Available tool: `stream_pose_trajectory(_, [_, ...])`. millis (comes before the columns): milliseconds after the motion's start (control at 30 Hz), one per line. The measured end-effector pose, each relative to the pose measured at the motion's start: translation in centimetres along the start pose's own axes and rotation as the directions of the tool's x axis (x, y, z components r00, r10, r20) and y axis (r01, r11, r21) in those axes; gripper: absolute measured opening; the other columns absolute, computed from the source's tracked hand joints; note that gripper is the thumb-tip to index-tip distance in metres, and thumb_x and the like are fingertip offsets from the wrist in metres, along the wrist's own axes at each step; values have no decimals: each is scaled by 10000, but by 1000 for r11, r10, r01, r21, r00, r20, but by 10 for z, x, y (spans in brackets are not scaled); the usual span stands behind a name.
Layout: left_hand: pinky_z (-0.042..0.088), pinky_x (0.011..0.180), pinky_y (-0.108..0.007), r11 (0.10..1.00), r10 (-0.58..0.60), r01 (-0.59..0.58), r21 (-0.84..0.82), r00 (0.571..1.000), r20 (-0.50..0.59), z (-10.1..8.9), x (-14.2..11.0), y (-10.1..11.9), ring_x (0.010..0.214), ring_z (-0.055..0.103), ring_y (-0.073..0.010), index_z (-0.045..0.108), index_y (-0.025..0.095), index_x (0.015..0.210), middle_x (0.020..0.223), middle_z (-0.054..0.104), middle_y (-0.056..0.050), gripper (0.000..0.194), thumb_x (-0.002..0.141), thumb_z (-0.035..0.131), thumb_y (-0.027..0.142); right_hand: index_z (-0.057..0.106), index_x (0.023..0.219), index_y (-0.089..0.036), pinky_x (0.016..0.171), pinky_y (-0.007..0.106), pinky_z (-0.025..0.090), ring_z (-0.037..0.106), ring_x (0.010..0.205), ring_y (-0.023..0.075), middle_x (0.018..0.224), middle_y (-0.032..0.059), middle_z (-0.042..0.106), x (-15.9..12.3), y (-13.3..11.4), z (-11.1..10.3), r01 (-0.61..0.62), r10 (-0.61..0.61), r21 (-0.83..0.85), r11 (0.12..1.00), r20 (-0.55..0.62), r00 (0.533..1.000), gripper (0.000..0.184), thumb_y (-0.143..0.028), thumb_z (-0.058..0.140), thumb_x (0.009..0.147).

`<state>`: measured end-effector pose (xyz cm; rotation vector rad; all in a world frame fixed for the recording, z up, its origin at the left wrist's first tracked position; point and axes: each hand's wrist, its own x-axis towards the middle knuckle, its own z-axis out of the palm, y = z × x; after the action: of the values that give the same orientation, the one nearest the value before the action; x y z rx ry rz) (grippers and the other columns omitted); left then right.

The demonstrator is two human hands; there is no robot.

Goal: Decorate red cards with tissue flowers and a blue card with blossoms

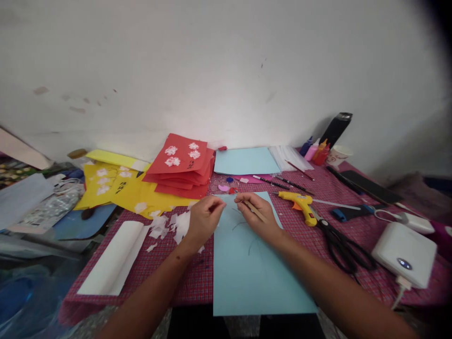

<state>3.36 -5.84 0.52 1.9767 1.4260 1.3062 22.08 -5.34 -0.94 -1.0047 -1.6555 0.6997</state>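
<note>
A light blue sheet of paper [254, 287] lies in front of me with a few thin dark curved lines on it. Over its upper part, my right hand [261, 223] is closed around a pale wooden stick [257, 212], whose tip I cannot make out. My left hand [205, 219] pinches thumb and fingers together at the sheet's upper left edge; what lies between them, if anything, is too small to name. White torn paper scraps [160, 227] are scattered left of that hand. Small pink, red and blue pieces [223, 188] rest just beyond both hands.
Red cards [183, 160] with pink-white flowers are stacked behind my left hand, beside yellow cards [122, 190]. Folded white paper [115, 259] lies left. Rightward are a yellow glue gun [303, 205], black scissors [348, 247], a white box [404, 254], paint bottles [319, 153] and a paper cup [339, 154].
</note>
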Motion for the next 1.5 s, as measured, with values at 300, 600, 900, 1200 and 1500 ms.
stream_pose_trajectory(300, [484, 766, -270, 995, 99, -95, -36, 987, 126, 4, -3, -2, 785, 651, -156, 729, 227, 861, 849, 731, -21, 140, 884, 593, 246, 655, 985, -231, 805, 316, 513, 646, 855, 183, 937, 32, 684, -1, 2, 3, 49, -49, 20, 999, 5, 999, 112, -247, 601, 888])
stream_pose_trajectory(600, [481, 771, -286, 993, 112, -108, -40, 988, 110, 4, -4, 2, 798, 647, -169, 710, 222, 844, 845, 720, -35, 119, 875, 599, 251, 653, 983, -240, 806, 318, 530, 658, 860, 185, 936, 29, 687, -3, 3, 3, 20, -21, 60, 998, 19, 1000, 114, -243, 611, 877])
stream_pose_trajectory(900, [461, 708, -267, 994, 100, -96, -51, 990, 97, 5, -4, 3, 731, 598, -150, 659, 208, 764, 772, 659, -19, 82, 836, 622, 219, 654, 964, -235, 790, 318, 536, 664, 850, 186, 920, 32, 692, -2, 0, 4, 15, -16, 47, 999, 17, 1000, 100, -238, 609, 875])
stream_pose_trajectory(1200, [488, 736, -279, 993, 111, -107, -45, 989, 100, 4, -4, 3, 764, 633, -160, 683, 218, 764, 798, 696, -24, 100, 847, 629, 230, 658, 954, -237, 771, 318, 540, 672, 840, 190, 902, 27, 704, -1, 0, 3, 27, -27, 11, 1000, 21, 999, 101, -233, 608, 867])
stream_pose_trajectory(1500, [515, 828, -304, 984, 161, -151, -96, 982, 104, 7, -5, -2, 864, 682, -172, 735, 236, 890, 907, 754, -25, 135, 886, 600, 219, 664, 961, -238, 755, 309, 537, 666, 850, 192, 916, 30, 698, -2, 3, 4, 10, -11, 39, 999, 15, 1000, 103, -248, 610, 874])
